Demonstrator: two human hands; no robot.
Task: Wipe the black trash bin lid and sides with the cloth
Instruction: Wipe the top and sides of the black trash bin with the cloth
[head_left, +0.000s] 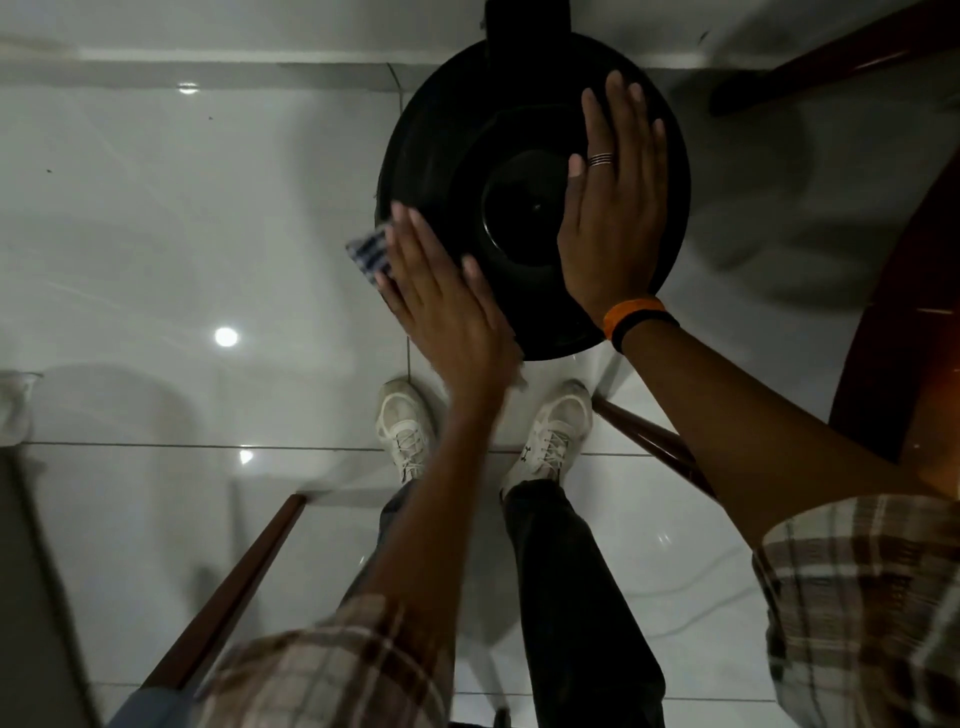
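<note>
Seen from straight above, the round black trash bin (452, 156) stands on the white floor, its lid facing me. My left hand (441, 301) lies flat on the lid's near-left edge, pressing a blue-and-white checked cloth (370, 254) that sticks out past the fingers. Most of the cloth is hidden under the palm. My right hand (615, 208) rests flat on the right half of the lid, fingers together and stretched out, holding nothing. A ring and orange and black wristbands are on that hand.
Glossy white floor tiles (182, 208) surround the bin. My feet in white shoes (405, 426) stand just in front of it. Dark wooden furniture (893, 312) rises at the right, with another wooden leg (831, 57) at top right. A wooden rail (234, 587) runs at lower left.
</note>
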